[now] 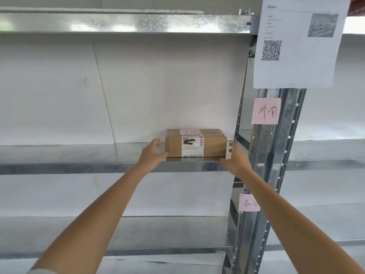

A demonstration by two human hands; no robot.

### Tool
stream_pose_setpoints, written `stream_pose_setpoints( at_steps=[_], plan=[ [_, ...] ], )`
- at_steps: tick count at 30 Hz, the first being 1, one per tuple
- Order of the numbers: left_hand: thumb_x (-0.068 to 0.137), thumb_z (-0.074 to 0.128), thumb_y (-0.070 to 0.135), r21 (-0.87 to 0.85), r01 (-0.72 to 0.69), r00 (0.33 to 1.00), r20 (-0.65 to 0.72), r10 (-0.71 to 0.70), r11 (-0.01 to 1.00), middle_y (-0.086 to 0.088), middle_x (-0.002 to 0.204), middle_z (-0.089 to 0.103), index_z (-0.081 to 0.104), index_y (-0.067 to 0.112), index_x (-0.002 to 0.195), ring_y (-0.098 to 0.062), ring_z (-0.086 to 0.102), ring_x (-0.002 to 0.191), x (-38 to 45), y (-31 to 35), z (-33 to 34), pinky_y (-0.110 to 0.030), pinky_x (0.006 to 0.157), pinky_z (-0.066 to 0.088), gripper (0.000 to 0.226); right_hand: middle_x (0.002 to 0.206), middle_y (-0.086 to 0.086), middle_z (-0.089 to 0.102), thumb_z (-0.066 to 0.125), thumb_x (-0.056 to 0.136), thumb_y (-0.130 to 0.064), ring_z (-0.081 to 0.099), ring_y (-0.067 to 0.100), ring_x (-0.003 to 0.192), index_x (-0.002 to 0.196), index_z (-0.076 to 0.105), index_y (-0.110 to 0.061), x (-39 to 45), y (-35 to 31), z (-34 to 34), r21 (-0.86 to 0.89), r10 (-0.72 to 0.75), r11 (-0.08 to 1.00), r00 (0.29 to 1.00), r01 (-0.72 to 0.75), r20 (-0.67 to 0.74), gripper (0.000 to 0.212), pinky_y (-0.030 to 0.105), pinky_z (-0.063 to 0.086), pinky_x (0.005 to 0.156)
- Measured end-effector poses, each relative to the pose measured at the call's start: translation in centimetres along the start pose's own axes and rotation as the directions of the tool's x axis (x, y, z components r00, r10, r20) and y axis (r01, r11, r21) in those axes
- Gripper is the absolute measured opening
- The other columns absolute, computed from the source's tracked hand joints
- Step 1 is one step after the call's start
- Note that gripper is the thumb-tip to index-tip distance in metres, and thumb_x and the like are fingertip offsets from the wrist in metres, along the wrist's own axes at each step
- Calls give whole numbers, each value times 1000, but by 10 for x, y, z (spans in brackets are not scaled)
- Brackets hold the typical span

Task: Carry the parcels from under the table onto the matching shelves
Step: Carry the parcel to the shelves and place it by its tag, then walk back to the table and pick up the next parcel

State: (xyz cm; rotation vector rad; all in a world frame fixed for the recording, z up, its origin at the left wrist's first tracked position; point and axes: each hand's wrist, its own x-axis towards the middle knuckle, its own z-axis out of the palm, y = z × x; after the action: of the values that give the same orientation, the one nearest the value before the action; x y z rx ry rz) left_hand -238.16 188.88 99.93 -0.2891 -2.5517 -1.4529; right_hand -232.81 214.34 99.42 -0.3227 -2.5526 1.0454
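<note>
A brown cardboard parcel (195,142) with a white shipping label and a pink note on top rests on the middle metal shelf (79,155), near its right end. My left hand (153,154) touches the parcel's left end, thumb under the lower corner. My right hand (236,157) presses the parcel's right end, fingers against a white tab. A pink handwritten label (266,111) sticks on the upright post beside this shelf level. A second pink label (249,202) marks the shelf below.
The galvanised upright post (276,155) stands just right of the parcel. A white printed sheet with a QR code (296,42) hangs on the post above. An upper shelf (126,23) and a lower shelf (138,234) span the bay. White wall panels lie behind.
</note>
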Motion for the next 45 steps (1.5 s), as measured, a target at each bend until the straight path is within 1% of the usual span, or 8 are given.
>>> stream_pose_setpoints(
  at_steps=[6, 9, 12, 18, 25, 33, 39, 45],
  plan=[
    [89, 58, 23, 232, -105, 994, 42, 98, 967, -6, 150, 39, 32, 17, 146, -23, 37, 137, -51, -20, -21, -35, 109, 35, 63, 128, 9, 56, 62, 85, -22, 55, 22, 93, 140, 32, -16, -58, -14, 19, -122, -146, 982, 989, 147, 16, 62, 33, 46, 73],
    [89, 55, 29, 412, -152, 988, 100, 121, 898, -1, 149, 39, 32, 21, 145, -25, 49, 126, -78, -36, -42, -39, 99, 43, 61, 139, 8, 49, 62, 85, -30, 55, 28, 115, 141, 31, -18, -88, -28, 43, -215, -190, 954, 976, 209, 106, 65, 41, 49, 90],
    [90, 52, 33, 527, -153, 987, 121, 105, 836, 2, 153, 34, 29, 24, 147, -22, 40, 134, -104, -60, -69, -37, 101, 41, 62, 144, 6, 45, 61, 85, -32, 47, 26, 127, 144, 30, -19, -115, -52, 75, -228, -213, 939, 955, 259, 206, 69, 40, 43, 99],
    [89, 54, 33, 452, 51, 998, 18, -66, 891, 0, 152, 36, 28, 24, 147, -20, 37, 137, -172, -132, -155, -38, 105, 39, 64, 143, 2, 46, 63, 84, -33, 46, 22, 128, 144, 30, -26, -178, -122, 171, -121, -291, 926, 880, 357, 376, 69, 37, 42, 100],
    [86, 58, 32, 369, 321, 946, -160, -281, 872, 2, 150, 37, 29, 26, 146, -20, 41, 134, -267, -233, -281, -36, 105, 38, 67, 143, 2, 46, 63, 83, -34, 43, 23, 131, 145, 29, -28, -274, -222, 301, 13, -387, 883, 712, 470, 586, 71, 39, 39, 103],
    [87, 59, 32, 332, 549, 821, -386, -421, 767, -2, 151, 37, 30, 22, 147, -22, 40, 135, -354, -309, -424, -39, 109, 37, 67, 145, 0, 46, 64, 82, -34, 45, 22, 131, 144, 32, -30, -365, -335, 414, 204, -511, 818, 517, 538, 687, 70, 35, 38, 101],
    [85, 63, 23, 198, 675, 676, -551, -489, 711, -8, 146, 44, 35, 19, 144, -26, 48, 127, -408, -360, -509, -33, 102, 38, 66, 150, -1, 40, 64, 82, -31, 39, 21, 136, 146, 30, -26, -414, -417, 493, 345, -602, 732, 321, 587, 731, 73, 35, 36, 105],
    [83, 64, 24, 94, 775, 511, -674, -533, 625, -8, 148, 44, 36, 19, 144, -25, 44, 134, -449, -415, -600, -36, 107, 39, 67, 148, 2, 43, 66, 80, -30, 49, 26, 128, 146, 31, -26, -452, -507, 585, 456, -654, 645, 135, 613, 744, 75, 39, 44, 100]
  ],
)
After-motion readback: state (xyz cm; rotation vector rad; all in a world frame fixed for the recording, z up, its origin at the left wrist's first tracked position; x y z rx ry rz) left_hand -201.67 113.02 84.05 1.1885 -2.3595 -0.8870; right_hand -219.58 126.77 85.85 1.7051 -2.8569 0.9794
